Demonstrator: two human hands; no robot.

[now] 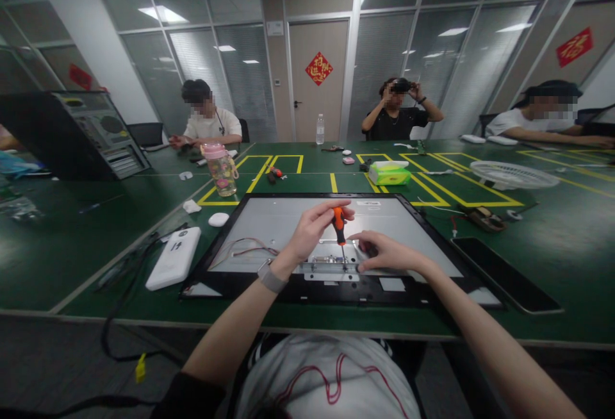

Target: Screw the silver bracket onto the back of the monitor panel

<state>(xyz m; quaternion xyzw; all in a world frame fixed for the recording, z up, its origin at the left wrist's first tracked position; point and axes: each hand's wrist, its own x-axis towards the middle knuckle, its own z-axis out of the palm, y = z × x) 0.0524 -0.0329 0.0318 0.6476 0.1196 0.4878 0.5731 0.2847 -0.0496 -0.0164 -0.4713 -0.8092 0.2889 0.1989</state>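
My left hand (314,230) has its fingers around the top of an orange and black screwdriver (339,225). The screwdriver stands nearly upright, its tip down at a metal bracket (329,266) on the back of a flat display panel (283,220). On the right of the bracket, my right hand (384,251) rests against the panel, thumb and forefinger apart. Something dark shows between those fingers; what it is I cannot make out. Thin wires (247,246) lie on the panel's left part. The panel has a black frame and lies flat on the green table (120,278).
Left of the panel are a white box-shaped device (173,257), dark cables (127,278) and a pink-lidded bottle (220,169). A black computer case (72,134) stands far left. A dark flat slab (504,273), a fan grille (514,174) and a tissue pack (389,173) lie rightward. Several people sit opposite.
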